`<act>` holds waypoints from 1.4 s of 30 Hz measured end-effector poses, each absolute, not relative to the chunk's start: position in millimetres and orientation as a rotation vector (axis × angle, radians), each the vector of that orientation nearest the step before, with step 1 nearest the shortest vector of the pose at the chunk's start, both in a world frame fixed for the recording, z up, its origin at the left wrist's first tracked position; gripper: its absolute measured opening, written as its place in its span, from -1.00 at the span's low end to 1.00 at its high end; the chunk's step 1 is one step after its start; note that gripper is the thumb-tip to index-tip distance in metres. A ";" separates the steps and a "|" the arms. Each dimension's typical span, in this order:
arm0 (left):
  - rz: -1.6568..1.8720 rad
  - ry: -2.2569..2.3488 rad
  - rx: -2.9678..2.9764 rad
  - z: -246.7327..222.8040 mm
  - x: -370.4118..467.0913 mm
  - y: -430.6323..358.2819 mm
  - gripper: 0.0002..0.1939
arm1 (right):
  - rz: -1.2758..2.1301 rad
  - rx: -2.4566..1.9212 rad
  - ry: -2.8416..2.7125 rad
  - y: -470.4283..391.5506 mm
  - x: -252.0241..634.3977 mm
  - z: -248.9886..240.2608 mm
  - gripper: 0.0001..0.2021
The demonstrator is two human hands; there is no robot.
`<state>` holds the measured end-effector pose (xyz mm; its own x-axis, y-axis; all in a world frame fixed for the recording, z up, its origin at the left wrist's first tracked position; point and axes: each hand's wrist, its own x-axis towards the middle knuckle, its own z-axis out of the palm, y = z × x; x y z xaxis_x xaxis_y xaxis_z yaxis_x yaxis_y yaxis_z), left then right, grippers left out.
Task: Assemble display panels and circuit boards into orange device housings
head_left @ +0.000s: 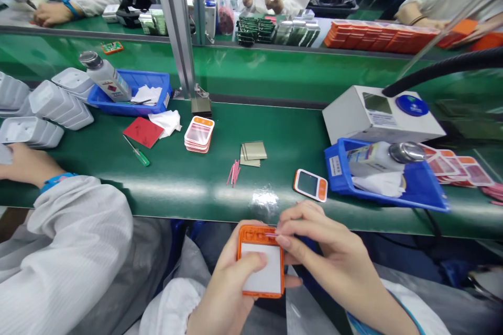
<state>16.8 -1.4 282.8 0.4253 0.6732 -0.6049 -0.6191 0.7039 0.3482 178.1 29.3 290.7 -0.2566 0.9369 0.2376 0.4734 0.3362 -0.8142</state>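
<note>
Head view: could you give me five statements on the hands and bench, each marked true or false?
1. The left hand holds the orange casing. True.
2. The right hand is well away from the casing. False: it pinches a thin pink strip at the casing's upper end.
3. The green-handled screwdriver lies beside the red sheet. True.
4. The orange-and-white device lies face down. False: it lies face up.
5. The device is left of the nearest blue tray. True.
</note>
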 end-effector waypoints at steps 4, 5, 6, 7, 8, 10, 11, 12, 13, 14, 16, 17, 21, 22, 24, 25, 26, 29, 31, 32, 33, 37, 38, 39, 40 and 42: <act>0.815 0.806 0.111 284.4 20.0 -2.0 -0.79 | 0.613 -1.223 -2.068 16.7 177.5 294.4 -0.87; 0.822 0.806 0.115 284.7 20.6 -2.5 -0.79 | 0.592 -1.209 -2.103 15.5 177.3 295.5 -0.86; 0.824 0.804 0.118 285.0 21.1 -3.1 -0.79 | 0.582 -1.196 -2.127 14.7 177.0 296.8 -0.86; 0.823 0.802 0.121 285.4 21.7 -3.7 -0.80 | 0.577 -1.186 -2.141 14.4 176.4 298.1 -0.85; 0.819 0.798 0.124 285.9 22.2 -4.3 -0.80 | 0.571 -1.177 -2.150 14.3 175.8 299.5 -0.86; 0.807 0.794 0.128 286.9 23.0 -5.3 -0.79 | 0.564 -1.165 -2.169 14.5 174.6 301.7 -0.86; 0.801 0.791 0.131 287.4 23.3 -5.7 -0.79 | 0.566 -1.157 -2.187 14.6 174.3 302.6 -0.86; 0.797 0.784 0.135 287.9 23.5 -6.1 -0.78 | 0.569 -1.150 -2.202 14.5 174.2 303.3 -0.86; 0.793 0.778 0.140 288.3 23.6 -6.4 -0.77 | 0.573 -1.141 -2.215 14.4 174.2 303.9 -0.87; 0.787 0.773 0.144 288.7 23.7 -6.6 -0.77 | 0.577 -1.134 -2.227 14.0 174.3 304.5 -0.87; 0.782 0.774 0.146 289.3 23.7 -6.9 -0.75 | 0.581 -1.123 -2.249 13.0 174.3 305.9 -0.86; 0.779 0.778 0.145 289.6 23.7 -7.0 -0.73 | 0.578 -1.118 -2.258 12.5 174.2 306.8 -0.86; 0.767 0.761 0.127 289.8 22.7 -8.5 -0.66 | 0.556 -1.084 -2.322 11.2 173.9 310.4 -0.82; 0.763 0.749 0.124 289.7 22.3 -9.3 -0.66 | 0.552 -1.080 -2.340 10.9 174.2 311.1 -0.81; 0.765 0.732 0.122 288.9 21.6 -11.4 -0.69 | 0.541 -1.077 -2.371 10.1 175.6 311.8 -0.81; 0.769 0.728 0.126 288.4 21.4 -12.5 -0.71 | 0.534 -1.079 -2.386 9.6 176.5 311.9 -0.81; 0.774 0.728 0.130 287.8 21.4 -13.7 -0.73 | 0.527 -1.082 -2.401 9.0 177.5 312.0 -0.81; 0.787 0.739 0.143 286.2 22.7 -16.6 -0.79 | 0.498 -1.095 -2.426 6.8 179.7 312.2 -0.78; 0.781 0.735 0.147 285.6 24.4 -17.7 -0.82 | 0.487 -1.105 -2.422 5.4 180.4 312.6 -0.77; 0.780 0.730 0.151 285.5 25.2 -18.1 -0.83 | 0.488 -1.111 -2.421 4.7 180.4 312.8 -0.78; 0.780 0.728 0.154 285.5 25.9 -18.4 -0.83 | 0.492 -1.120 -2.420 4.0 180.4 313.0 -0.79; 0.783 0.743 0.173 285.7 27.2 -19.3 -0.80 | 0.511 -1.142 -2.399 1.8 180.3 313.2 -0.81; 0.782 0.743 0.172 285.5 27.1 -19.4 -0.79 | 0.508 -1.143 -2.390 1.2 180.5 313.2 -0.82; 0.780 0.741 0.171 285.4 26.9 -19.4 -0.79 | 0.506 -1.142 -2.386 0.7 180.7 313.2 -0.82; 0.780 0.739 0.170 285.3 26.7 -19.4 -0.78 | 0.506 -1.144 -2.388 0.1 181.1 313.3 -0.82; 0.779 0.737 0.172 285.5 26.6 -19.0 -0.73 | 0.497 -1.151 -2.401 -1.1 181.8 313.3 -0.81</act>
<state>26.6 -19.0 285.5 0.4790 0.6921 -0.5399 -0.5774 0.7117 0.4001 181.8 -1.1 313.3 -0.5628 0.7959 0.2234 0.6419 0.5910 -0.4885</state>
